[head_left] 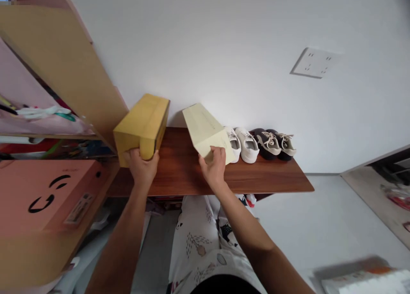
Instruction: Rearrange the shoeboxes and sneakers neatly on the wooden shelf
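My left hand (142, 168) grips the near end of a yellow cardboard box (145, 119), with the fingertips in an opening at its edge. This box is held at the left end of a dark wooden shelf top (179, 174). A pale cream box (205, 125) tilts over the middle of that surface, and my right hand (214, 164) has hold of its near end. White sneakers (247, 144) stand just right of the cream box, which partly hides one of them. Farther right is a pair of dark sneakers with beige laces (269, 144).
On the left, a wooden shelving unit (64, 68) holds a pink box with black marks (48, 191) and assorted items. A white wall with a socket plate (315, 63) rises behind the shelf top. Grey floor (297, 225) lies to the right.
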Action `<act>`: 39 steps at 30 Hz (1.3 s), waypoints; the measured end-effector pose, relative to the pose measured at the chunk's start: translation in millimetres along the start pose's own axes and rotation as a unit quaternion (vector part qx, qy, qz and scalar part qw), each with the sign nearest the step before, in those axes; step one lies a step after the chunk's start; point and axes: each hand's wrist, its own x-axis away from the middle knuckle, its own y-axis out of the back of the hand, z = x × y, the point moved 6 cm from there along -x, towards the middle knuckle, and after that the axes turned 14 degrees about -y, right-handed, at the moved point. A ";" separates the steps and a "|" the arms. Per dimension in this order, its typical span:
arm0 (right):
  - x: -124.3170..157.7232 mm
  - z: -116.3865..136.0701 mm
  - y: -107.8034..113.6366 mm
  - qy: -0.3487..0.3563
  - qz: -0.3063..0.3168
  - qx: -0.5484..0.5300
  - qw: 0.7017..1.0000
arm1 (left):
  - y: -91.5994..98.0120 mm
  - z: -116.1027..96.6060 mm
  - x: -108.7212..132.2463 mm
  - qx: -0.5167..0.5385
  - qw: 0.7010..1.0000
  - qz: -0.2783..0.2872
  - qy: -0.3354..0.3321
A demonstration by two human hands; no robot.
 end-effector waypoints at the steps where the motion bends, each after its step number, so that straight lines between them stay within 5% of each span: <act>1: 5.2 1.8 -1.5 0.055 0.016 0.040 0.998 | 1.0 -2.7 3.1 -0.039 0.997 0.047 -0.053; 6: 40.9 -9.6 -31.6 0.222 0.091 0.207 0.948 | -6.6 -10.9 38.7 -0.194 0.911 0.245 -0.270; 10: 48.6 -28.8 -59.1 0.240 0.150 0.284 0.916 | -18.9 -2.7 59.9 -0.258 0.842 0.347 -0.323; 13: 37.7 -40.5 -71.5 0.218 0.172 0.315 0.908 | -28.9 4.8 59.3 -0.256 0.830 0.371 -0.329; 20: 25.6 -46.5 -83.1 0.214 0.179 0.300 0.912 | -47.8 7.3 57.0 -0.246 0.846 0.358 -0.309; 33: 23.8 -49.6 -93.0 0.194 0.184 0.217 0.939 | -40.0 24.9 44.2 -0.203 0.876 0.340 -0.276; 36: 36.4 -48.7 -76.9 0.210 0.164 0.156 0.951 | -31.1 15.1 46.1 -0.216 0.900 0.291 -0.244; 39: 51.3 -62.3 -31.8 0.228 0.087 0.075 0.967 | -17.6 -7.3 55.7 -0.228 0.935 0.180 -0.202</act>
